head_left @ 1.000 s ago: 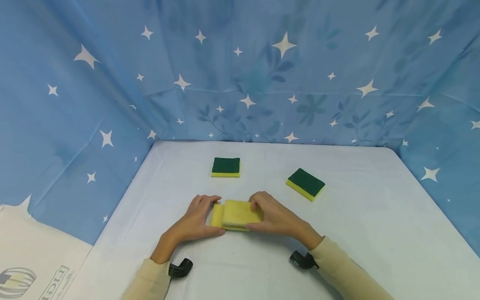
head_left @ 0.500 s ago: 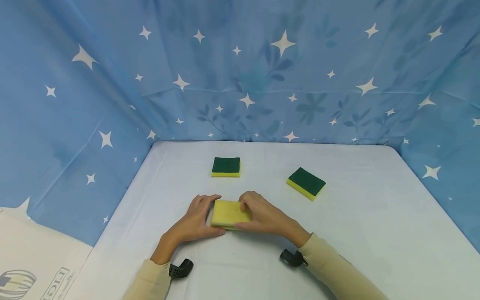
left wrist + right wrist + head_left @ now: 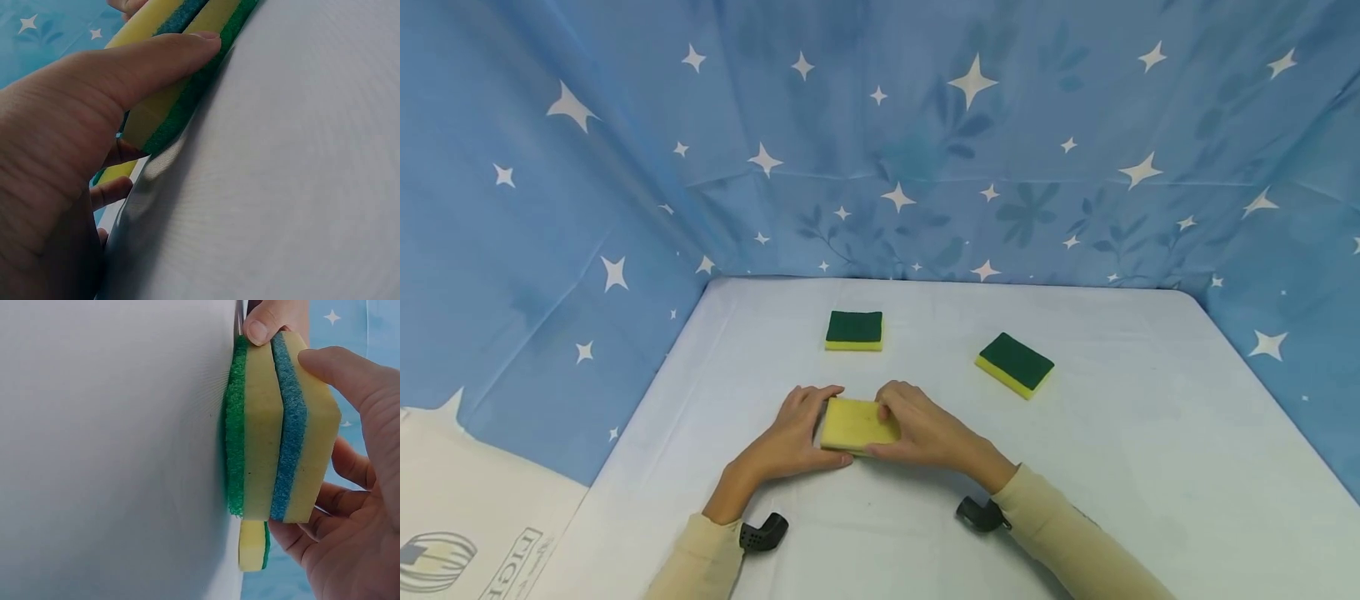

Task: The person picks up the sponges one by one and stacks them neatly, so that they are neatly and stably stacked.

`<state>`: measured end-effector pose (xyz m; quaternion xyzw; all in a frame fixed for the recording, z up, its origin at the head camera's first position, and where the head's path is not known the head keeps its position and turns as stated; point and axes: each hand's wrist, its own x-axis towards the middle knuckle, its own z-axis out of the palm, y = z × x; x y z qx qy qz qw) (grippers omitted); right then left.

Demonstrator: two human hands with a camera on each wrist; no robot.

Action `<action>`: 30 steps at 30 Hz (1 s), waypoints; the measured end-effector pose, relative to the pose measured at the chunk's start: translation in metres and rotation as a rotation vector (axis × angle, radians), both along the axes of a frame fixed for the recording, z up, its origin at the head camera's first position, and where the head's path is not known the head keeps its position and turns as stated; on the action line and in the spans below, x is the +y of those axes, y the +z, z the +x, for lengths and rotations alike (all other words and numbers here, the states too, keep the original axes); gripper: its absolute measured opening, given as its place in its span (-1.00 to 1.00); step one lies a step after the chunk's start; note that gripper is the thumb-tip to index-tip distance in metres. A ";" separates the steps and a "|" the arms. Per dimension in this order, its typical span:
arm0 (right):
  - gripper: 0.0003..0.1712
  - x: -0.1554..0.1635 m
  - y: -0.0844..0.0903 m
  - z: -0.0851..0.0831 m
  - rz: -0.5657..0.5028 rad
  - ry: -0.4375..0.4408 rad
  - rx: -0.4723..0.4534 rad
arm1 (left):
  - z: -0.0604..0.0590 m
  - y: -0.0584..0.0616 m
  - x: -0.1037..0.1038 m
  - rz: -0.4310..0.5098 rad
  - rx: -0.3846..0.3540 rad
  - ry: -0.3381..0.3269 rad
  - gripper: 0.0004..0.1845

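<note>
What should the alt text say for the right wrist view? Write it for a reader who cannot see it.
Two stacked sponges, each yellow foam over a scouring layer, one green and one blue, lie on a white table, the right hand gripping them. A left hand fingertip touches the far end.

Top sponge slid left by right hand, now flush over lower sponge.
</note>
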<state>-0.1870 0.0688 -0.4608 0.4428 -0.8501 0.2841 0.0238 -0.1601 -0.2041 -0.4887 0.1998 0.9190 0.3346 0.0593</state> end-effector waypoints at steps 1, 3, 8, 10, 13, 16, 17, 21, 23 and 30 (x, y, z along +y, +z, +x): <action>-0.42 0.000 0.000 0.000 -0.002 0.000 0.005 | 0.000 0.000 0.000 -0.004 0.001 0.000 0.13; -0.42 0.000 -0.001 0.000 -0.003 -0.002 0.019 | -0.001 0.000 0.000 -0.009 0.002 -0.002 0.13; -0.43 -0.001 -0.002 0.001 0.007 -0.015 0.037 | 0.000 0.001 0.001 0.000 -0.003 0.006 0.11; -0.43 -0.001 -0.002 0.002 0.012 -0.019 0.038 | 0.001 0.001 0.001 0.002 -0.001 0.009 0.11; -0.42 -0.001 -0.002 0.003 0.019 -0.022 0.040 | 0.002 0.001 0.001 0.001 0.006 0.008 0.11; -0.43 -0.001 -0.001 0.004 0.020 -0.019 0.044 | 0.002 0.003 0.001 -0.004 0.012 0.005 0.10; -0.43 -0.001 0.000 0.004 0.021 -0.018 0.044 | 0.002 0.003 0.001 -0.005 0.013 0.004 0.10; -0.44 -0.001 0.001 0.004 0.030 -0.019 0.046 | 0.001 0.002 0.001 -0.006 0.015 0.002 0.11; -0.44 -0.001 0.001 0.004 0.038 -0.023 0.045 | 0.001 0.002 0.001 -0.005 0.015 0.002 0.12; -0.41 0.001 0.001 0.005 0.062 -0.042 0.000 | 0.002 0.001 0.001 0.011 0.004 0.006 0.10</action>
